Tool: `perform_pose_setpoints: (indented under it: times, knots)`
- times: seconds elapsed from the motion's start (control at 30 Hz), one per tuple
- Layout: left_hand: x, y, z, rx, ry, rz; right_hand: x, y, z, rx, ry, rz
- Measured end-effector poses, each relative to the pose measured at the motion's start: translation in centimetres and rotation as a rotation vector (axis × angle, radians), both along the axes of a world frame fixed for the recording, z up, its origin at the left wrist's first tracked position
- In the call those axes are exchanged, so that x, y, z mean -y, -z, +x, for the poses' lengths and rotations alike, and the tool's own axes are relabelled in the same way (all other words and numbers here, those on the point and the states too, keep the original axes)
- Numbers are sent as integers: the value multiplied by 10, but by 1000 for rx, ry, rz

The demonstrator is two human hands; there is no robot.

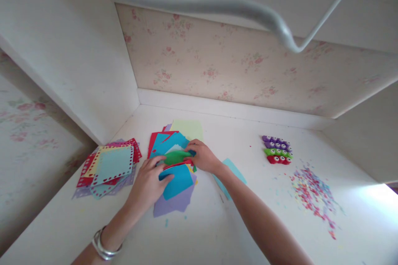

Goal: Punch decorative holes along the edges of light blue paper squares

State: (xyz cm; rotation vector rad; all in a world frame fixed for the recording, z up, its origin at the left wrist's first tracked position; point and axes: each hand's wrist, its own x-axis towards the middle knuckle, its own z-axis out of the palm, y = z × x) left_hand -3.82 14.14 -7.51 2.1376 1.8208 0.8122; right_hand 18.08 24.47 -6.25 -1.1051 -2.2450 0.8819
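Note:
My left hand (pixel 152 180) grips the left edge of several coloured paper sheets, with its thumb over a blue sheet (pixel 178 180). Across from it, my right hand (pixel 202 155) has its fingers closed at the right end of a curved green sheet (pixel 175 157). Red paper shows between the green and blue sheets. Purple paper (pixel 172 205) lies under them on the white table. Just behind my hands is a loose pile with blue sheets (pixel 166 140), red sheets and a pale green sheet (pixel 188 128). My right fingertips are partly hidden.
Left of my hands lies a stack of heart-punched paper (pixel 115 163). A light blue sheet (pixel 234 174) rests under my right forearm. Purple, green and red craft punches (pixel 277 149) stand right, near scattered paper bits (pixel 311 194). A white cable (pixel 186 4) crosses overhead.

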Motion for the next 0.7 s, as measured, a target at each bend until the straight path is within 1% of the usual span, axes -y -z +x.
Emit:
perform_pose_setpoints:
  times: [0.1, 0.17, 0.23, 0.3, 0.37, 0.47, 0.6, 0.7]
  knots:
    - [1, -2, 0, 2, -15, 54, 7, -2, 6, -30, -26, -43]
    - [1, -4, 2, 47, -8, 8, 9, -5, 9, -54, -69, -129]
    - [1, -8, 4, 83, -11, -49, 9, -7, 10, -63, -36, -174]
    - [1, -10, 6, 95, -29, -66, 6, -7, 8, -39, 64, -134]
    - [1, -10, 6, 101, -79, -69, 2, -5, 4, 16, 142, -48]
    - [0, -7, 4, 39, -133, -63, -2, 2, -1, 84, 118, 22]
    - [-2, -2, -2, -27, -78, -34, -1, 9, 0, 148, 61, 70]
    - [-1, -2, -3, -14, -86, -28, 0, 6, 3, 158, 17, 78]
